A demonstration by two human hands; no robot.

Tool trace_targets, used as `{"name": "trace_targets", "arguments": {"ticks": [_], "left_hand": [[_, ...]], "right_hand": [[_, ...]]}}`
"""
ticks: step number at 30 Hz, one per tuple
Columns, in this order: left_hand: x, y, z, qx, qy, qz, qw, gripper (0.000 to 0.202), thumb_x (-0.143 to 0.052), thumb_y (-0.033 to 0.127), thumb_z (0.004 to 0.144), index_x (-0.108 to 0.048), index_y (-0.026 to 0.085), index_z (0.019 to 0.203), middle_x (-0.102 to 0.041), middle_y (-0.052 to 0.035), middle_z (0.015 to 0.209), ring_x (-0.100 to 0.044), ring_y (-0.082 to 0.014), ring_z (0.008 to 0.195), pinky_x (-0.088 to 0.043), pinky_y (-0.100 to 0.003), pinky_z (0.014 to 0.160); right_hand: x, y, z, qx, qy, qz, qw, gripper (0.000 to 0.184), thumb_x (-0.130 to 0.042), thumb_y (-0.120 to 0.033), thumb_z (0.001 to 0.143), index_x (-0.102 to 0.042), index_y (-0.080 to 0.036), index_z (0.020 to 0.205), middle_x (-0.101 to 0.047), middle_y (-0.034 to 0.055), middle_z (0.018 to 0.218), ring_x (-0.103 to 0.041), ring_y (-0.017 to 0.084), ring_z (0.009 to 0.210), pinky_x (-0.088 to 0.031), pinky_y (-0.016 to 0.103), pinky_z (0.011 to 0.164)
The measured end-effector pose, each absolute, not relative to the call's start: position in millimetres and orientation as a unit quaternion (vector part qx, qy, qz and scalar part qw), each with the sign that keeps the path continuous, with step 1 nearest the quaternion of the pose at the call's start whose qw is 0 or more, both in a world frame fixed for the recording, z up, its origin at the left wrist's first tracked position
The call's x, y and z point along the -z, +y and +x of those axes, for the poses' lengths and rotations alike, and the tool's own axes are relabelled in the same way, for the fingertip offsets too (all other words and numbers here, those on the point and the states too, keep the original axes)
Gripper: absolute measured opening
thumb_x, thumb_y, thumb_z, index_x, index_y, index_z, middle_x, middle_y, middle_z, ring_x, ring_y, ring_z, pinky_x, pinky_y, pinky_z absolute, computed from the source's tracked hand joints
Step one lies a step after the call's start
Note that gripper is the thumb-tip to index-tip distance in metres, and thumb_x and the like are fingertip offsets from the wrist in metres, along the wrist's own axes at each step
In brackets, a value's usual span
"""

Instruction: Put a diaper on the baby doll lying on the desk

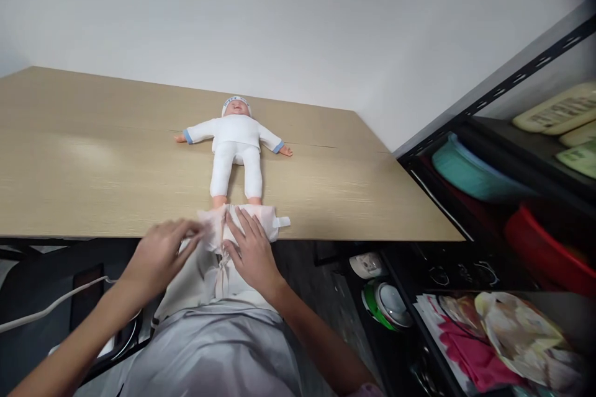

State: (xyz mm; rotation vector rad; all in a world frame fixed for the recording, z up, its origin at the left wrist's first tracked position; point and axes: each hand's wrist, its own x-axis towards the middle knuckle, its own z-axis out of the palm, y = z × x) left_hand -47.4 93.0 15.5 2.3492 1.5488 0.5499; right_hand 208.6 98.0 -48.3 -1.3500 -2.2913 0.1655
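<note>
A baby doll (pixel 235 150) in white clothes and a white cap lies on its back on the wooden table (pixel 93 161), arms spread, feet toward me. A white diaper (pixel 265 221) rests at the table's front edge, just below the doll's feet. My right hand (pixel 252 253) lies flat on the diaper with fingers stretched out, pressing it down. My left hand (pixel 158 255) is blurred by motion and pinches the diaper's left side with its fingertips.
A dark shelf unit stands at the right, holding a teal bowl (pixel 465 170), a red basin (pixel 544 248) and packets (pixel 554 113). Below lie folded cloths (pixel 470 338) and a green-rimmed lid (pixel 386 305). A white cable (pixel 51 305) runs at lower left. A white wall is behind.
</note>
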Motion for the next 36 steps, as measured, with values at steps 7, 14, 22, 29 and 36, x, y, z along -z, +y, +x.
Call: {"name": "trace_targets", "arguments": {"ticks": [7, 14, 22, 29, 36], "left_hand": [[-48.3, 236.5, 2.3, -0.057, 0.231, 0.97, -0.055, 0.08, -0.061, 0.001, 0.097, -0.051, 0.036, 0.169, -0.045, -0.0089, 0.183, -0.045, -0.0347, 0.167, -0.043, -0.052, 0.129], [-48.9, 277.7, 14.5, 0.082, 0.176, 0.981, -0.02, 0.119, -0.079, 0.005, 0.078, -0.032, 0.045, 0.179, -0.023, -0.0042, 0.192, -0.03, -0.0401, 0.175, -0.04, -0.056, 0.133], [-37.3, 275.8, 20.4, 0.001, 0.123, 0.99, -0.068, 0.097, -0.071, 0.004, 0.082, -0.046, 0.031, 0.171, -0.039, -0.007, 0.186, -0.042, -0.0351, 0.168, -0.041, -0.046, 0.13], [-28.1, 294.1, 52.9, -0.037, 0.075, 0.989, -0.121, 0.043, -0.066, 0.018, 0.101, -0.072, 0.031, 0.141, -0.071, -0.0114, 0.154, -0.065, -0.031, 0.128, -0.045, -0.046, 0.114], [-69.7, 312.3, 62.1, -0.177, 0.07, 0.98, 0.05, 0.03, -0.061, 0.025, 0.106, -0.076, 0.028, 0.133, -0.08, -0.0083, 0.137, -0.066, -0.0301, 0.118, -0.048, -0.045, 0.106]], "right_hand": [[53.0, 98.5, 207.8, -0.072, -0.835, -0.492, 0.235, 0.065, -0.054, -0.041, 0.118, -0.04, -0.022, 0.179, -0.035, 0.0127, 0.187, -0.032, 0.031, 0.175, -0.035, 0.058, 0.142], [54.0, 97.9, 210.6, -0.079, -0.832, -0.49, 0.246, 0.065, -0.057, -0.038, 0.117, -0.042, -0.025, 0.178, -0.036, 0.0127, 0.186, -0.034, 0.032, 0.174, -0.038, 0.06, 0.14], [50.7, 97.3, 210.8, -0.105, -0.822, -0.493, 0.266, 0.054, -0.058, -0.034, 0.116, -0.055, -0.019, 0.167, -0.045, 0.0144, 0.181, -0.037, 0.031, 0.172, -0.038, 0.057, 0.14], [46.9, 97.5, 214.0, -0.124, -0.819, -0.5, 0.254, 0.053, -0.058, -0.036, 0.116, -0.056, -0.022, 0.167, -0.056, 0.0138, 0.173, -0.048, 0.032, 0.164, -0.04, 0.058, 0.139], [40.9, 131.8, 222.9, -0.119, -0.833, -0.496, 0.214, 0.064, -0.047, -0.039, 0.12, -0.033, -0.027, 0.182, -0.033, 0.0082, 0.188, -0.032, 0.029, 0.175, -0.035, 0.058, 0.142]]}}
